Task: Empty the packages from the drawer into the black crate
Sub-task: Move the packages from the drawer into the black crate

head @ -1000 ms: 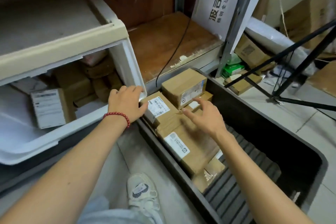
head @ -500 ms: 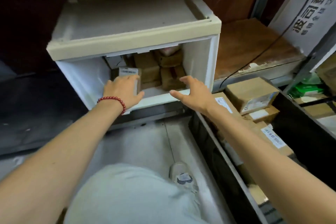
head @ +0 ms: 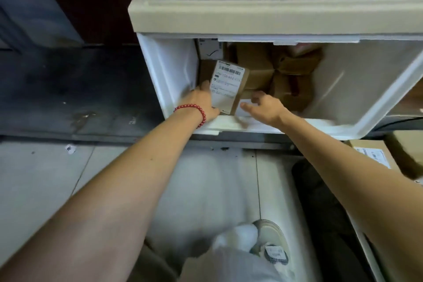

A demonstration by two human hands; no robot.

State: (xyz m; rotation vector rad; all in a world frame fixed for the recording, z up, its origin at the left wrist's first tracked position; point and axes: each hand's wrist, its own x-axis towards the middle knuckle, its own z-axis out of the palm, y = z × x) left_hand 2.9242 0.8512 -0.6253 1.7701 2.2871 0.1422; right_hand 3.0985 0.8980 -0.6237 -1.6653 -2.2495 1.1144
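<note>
Package (head: 226, 86) in drawer (head: 169, 71) | left grip (head: 201, 104) holds it | brown boxes (head: 295, 68) crowd behind

**Head view: one wide-angle camera worn on the head, aimed forward and steeply down.**

The camera looks along the person's own forearms into the open front of the white drawer (head: 169, 75), which fills the upper right of the frame. The labelled package (head: 225, 89), between the left hand (head: 202, 104) and the right hand (head: 265, 110), sits just above frame centre. Range is close: the label's barcode is visible, but its print is blurred. The floor (head: 45, 178) and a shoe (head: 272, 245) occupy the lower part. Straight edges bow toward the borders.
</note>
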